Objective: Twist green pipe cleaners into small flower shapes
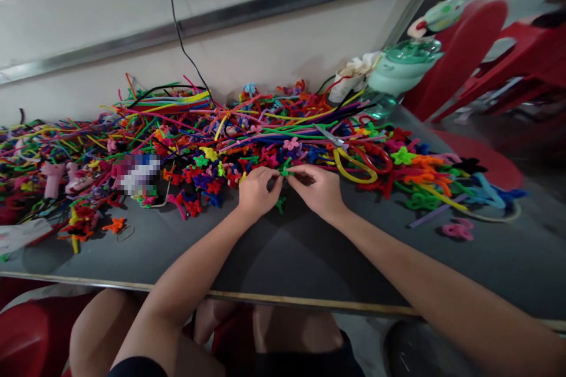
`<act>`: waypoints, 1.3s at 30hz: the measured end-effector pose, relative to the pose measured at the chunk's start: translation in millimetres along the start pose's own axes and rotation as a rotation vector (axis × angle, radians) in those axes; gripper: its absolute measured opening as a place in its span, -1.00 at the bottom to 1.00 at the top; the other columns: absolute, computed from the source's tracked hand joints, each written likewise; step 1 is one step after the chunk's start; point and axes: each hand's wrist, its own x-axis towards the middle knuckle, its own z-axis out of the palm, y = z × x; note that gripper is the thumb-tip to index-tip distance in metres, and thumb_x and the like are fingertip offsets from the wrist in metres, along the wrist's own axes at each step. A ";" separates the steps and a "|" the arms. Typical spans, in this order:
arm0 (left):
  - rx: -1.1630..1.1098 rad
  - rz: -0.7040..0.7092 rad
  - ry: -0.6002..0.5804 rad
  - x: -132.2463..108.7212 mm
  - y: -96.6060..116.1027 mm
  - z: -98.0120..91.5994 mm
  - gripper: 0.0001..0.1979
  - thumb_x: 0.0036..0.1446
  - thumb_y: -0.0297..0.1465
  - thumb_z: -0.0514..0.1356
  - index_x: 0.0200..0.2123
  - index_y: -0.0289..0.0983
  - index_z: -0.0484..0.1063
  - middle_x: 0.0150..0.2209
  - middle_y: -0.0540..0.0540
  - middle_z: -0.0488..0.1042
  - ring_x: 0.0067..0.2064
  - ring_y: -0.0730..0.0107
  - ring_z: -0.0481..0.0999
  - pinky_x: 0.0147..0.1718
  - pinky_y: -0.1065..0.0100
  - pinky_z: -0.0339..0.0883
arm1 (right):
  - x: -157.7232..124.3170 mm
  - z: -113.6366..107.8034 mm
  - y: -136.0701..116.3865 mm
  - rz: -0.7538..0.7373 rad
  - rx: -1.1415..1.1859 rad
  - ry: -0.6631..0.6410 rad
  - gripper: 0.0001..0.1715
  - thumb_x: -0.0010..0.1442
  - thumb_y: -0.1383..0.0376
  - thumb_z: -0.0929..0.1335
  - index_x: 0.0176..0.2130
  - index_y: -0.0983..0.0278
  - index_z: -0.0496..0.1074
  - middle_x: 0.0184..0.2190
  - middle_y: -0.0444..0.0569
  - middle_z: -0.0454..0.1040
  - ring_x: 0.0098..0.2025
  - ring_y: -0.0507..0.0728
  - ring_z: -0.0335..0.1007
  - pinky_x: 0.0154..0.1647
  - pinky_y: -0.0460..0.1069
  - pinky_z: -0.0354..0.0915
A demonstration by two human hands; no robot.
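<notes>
Left of the scissors, the left hand and right hand pinch a green pipe-cleaner piece; light, even fingertip pressure should prevent flattening.

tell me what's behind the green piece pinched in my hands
Behind the green piece is a heap of fuzzy stems and shapes, including a pink flower. Whatever the left hand and right hand cover cannot be seen.
</notes>
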 end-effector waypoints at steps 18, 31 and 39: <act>-0.596 -0.428 -0.094 7.2 -12.3 13.5 -0.82 0.10 -0.29 0.22 -0.42 -0.29 0.46 -0.49 0.00 0.44 -0.46 0.52 0.36 -0.46 0.45 0.25 | 4.7 4.8 7.9 0.333 0.339 -0.119 -0.64 0.06 0.13 0.42 -0.16 0.26 0.51 -0.39 -0.01 0.58 -0.41 0.13 0.53 -0.42 0.01 0.45; -0.697 -0.492 -0.064 6.4 -11.3 16.7 -0.75 0.09 -0.20 0.24 -0.33 -0.27 0.51 -0.42 -0.03 0.50 -0.45 0.53 0.40 -0.44 0.45 0.30 | 7.3 1.8 12.8 0.328 0.370 -0.077 -0.74 0.01 0.16 0.45 -0.30 0.27 0.56 -0.49 -0.06 0.53 -0.49 0.08 0.45 -0.52 -0.02 0.36; -0.682 -0.503 -0.083 7.8 -10.9 15.9 -0.83 -0.03 -0.37 0.34 -0.31 -0.27 0.51 -0.39 -0.03 0.53 -0.39 0.49 0.47 -0.36 0.41 0.37 | 6.7 0.7 16.1 0.284 0.334 -0.080 -0.69 0.05 0.18 0.44 -0.19 0.25 0.55 -0.33 -0.02 0.57 -0.35 0.11 0.50 -0.41 -0.01 0.39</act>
